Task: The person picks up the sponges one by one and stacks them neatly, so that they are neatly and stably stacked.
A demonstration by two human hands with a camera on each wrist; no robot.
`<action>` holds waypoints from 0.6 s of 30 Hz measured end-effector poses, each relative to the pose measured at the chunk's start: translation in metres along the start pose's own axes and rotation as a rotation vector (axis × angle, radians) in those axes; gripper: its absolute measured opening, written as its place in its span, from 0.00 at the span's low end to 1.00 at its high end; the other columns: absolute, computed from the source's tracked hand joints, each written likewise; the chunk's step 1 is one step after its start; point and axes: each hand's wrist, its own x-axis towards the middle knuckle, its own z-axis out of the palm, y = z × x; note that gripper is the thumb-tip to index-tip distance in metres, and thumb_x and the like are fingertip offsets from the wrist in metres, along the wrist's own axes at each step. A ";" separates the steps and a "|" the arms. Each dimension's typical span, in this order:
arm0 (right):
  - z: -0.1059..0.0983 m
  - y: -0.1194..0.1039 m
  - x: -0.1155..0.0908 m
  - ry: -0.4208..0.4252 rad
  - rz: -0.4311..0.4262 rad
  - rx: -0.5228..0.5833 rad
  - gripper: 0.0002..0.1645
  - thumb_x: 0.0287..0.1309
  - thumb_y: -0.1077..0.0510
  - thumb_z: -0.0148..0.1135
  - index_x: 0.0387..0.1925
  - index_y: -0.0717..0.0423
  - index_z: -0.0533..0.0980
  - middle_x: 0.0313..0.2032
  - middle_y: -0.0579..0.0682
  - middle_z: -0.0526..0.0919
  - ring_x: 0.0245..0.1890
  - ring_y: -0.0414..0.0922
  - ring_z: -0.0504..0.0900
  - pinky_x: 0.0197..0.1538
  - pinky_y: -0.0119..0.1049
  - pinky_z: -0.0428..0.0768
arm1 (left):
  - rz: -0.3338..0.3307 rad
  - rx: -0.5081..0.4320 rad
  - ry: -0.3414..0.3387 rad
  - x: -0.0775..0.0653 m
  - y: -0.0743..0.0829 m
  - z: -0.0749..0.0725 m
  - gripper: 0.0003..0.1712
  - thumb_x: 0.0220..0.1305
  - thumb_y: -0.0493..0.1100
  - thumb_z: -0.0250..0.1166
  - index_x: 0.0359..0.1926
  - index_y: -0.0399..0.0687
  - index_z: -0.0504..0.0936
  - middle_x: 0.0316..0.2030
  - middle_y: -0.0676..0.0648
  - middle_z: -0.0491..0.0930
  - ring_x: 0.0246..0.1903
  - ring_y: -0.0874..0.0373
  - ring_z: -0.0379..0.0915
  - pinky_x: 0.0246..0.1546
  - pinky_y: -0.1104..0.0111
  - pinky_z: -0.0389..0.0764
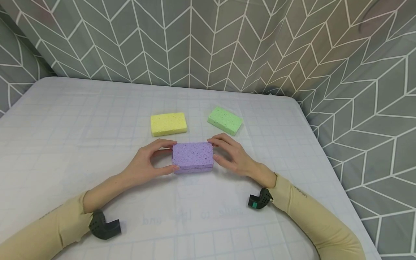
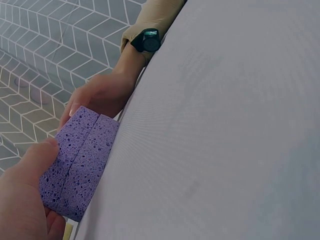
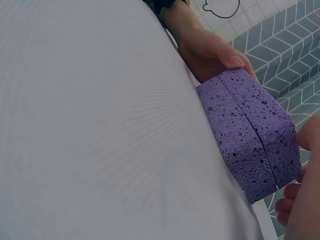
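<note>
Purple sponges (image 1: 193, 153), two stacked with a seam between them, occupy the centre of the head frame, on or just above a white bench (image 1: 81, 119). Left hand (image 1: 139, 166), left of centre: the fingers grasp the stack's left end, thumb at the near corner, the others at the far one. Right hand (image 1: 235, 157), right of centre: the fingers meet the far right corner and the thumb the right end, in what appears a light grasp. Higher in the frame, apart from each other, lie a yellow sponge (image 1: 168, 124), upper left of the stack, and a green sponge (image 1: 225, 120), slanted, upper right. Possible faults: no fastening shows between the two layers, so uneven pressure from the hands could slide one off the other; too hard a squeeze might bow the blocks; a push toward the top of the frame could knock the yellow sponge, near the left fingers.
</note>
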 end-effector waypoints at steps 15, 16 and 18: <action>0.000 -0.002 0.000 0.021 0.041 -0.045 0.22 0.62 0.66 0.58 0.58 0.67 0.75 0.53 0.58 0.78 0.52 0.51 0.80 0.61 0.38 0.79 | 0.014 -0.002 0.000 0.000 -0.001 0.000 0.38 0.49 0.38 0.80 0.62 0.49 0.76 0.57 0.52 0.78 0.56 0.62 0.78 0.62 0.65 0.76; 0.000 -0.001 0.000 0.024 0.043 -0.050 0.22 0.62 0.65 0.58 0.58 0.67 0.75 0.52 0.58 0.78 0.52 0.51 0.80 0.61 0.38 0.79 | 0.014 -0.001 0.000 0.000 -0.001 0.000 0.38 0.49 0.38 0.80 0.62 0.49 0.76 0.57 0.52 0.78 0.56 0.62 0.78 0.62 0.65 0.76; 0.000 -0.001 0.000 0.027 0.048 -0.056 0.22 0.63 0.64 0.58 0.57 0.67 0.76 0.52 0.58 0.78 0.51 0.50 0.80 0.60 0.38 0.79 | 0.012 0.001 0.001 0.000 -0.001 0.000 0.38 0.49 0.38 0.80 0.62 0.49 0.76 0.57 0.52 0.78 0.56 0.62 0.78 0.62 0.66 0.77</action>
